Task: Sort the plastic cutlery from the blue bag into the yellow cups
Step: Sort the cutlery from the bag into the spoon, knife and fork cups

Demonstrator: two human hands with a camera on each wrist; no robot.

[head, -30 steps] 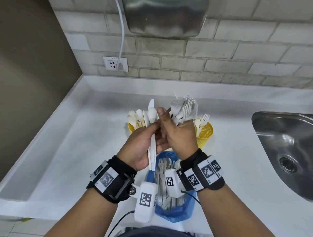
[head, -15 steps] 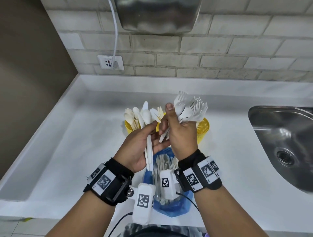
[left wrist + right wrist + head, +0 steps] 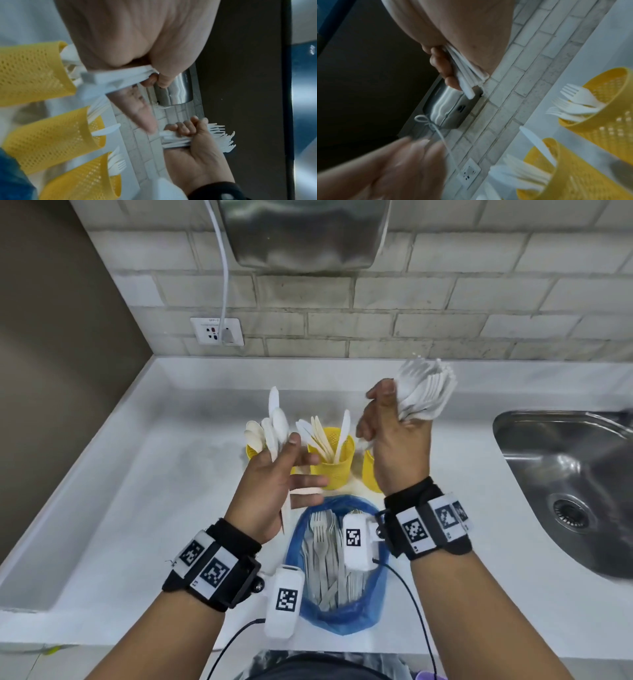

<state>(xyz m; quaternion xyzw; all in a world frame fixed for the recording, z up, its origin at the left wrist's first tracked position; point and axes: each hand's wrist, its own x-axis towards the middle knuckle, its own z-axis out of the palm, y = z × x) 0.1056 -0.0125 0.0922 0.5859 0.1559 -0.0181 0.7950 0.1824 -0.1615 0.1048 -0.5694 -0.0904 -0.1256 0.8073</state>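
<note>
Plastic cutlery is being split between the two hands, which have just drawn apart after working together at the centre a moment ago. The right hand [image 3: 399, 440] is lifting toward one o'clock, its fingers clenched round a thick bundle of white forks [image 3: 424, 392] with the tines fanning upward; the left wrist view shows the handles pinned under the curled fingers [image 3: 184, 128]. The left hand [image 3: 274, 484] is sitting at eleven o'clock of the blue bag [image 3: 337, 563], pinching a few spoons and a knife [image 3: 275, 426] between thumb and forefinger while its other fingers are splaying loosely outward. Behind the hands three yellow cups are standing in a row: the left cup [image 3: 251, 451] is holding spoons, the middle cup [image 3: 332, 463] is holding knives, and the right cup [image 3: 371, 474], mostly hidden by the right wrist, is holding forks, as the right wrist view shows [image 3: 607, 102]. The blue bag is lying open at six o'clock on the white counter [image 3: 144, 508], with many forks left inside. The separation suggests that picking through the handful is finished and each hand is now heading for its own cup, forks to the right and spoons to the left, though the lone knife will probably need dropping separately. At three o'clock a steel sink [image 3: 565, 481] is sitting in the counter.
</note>
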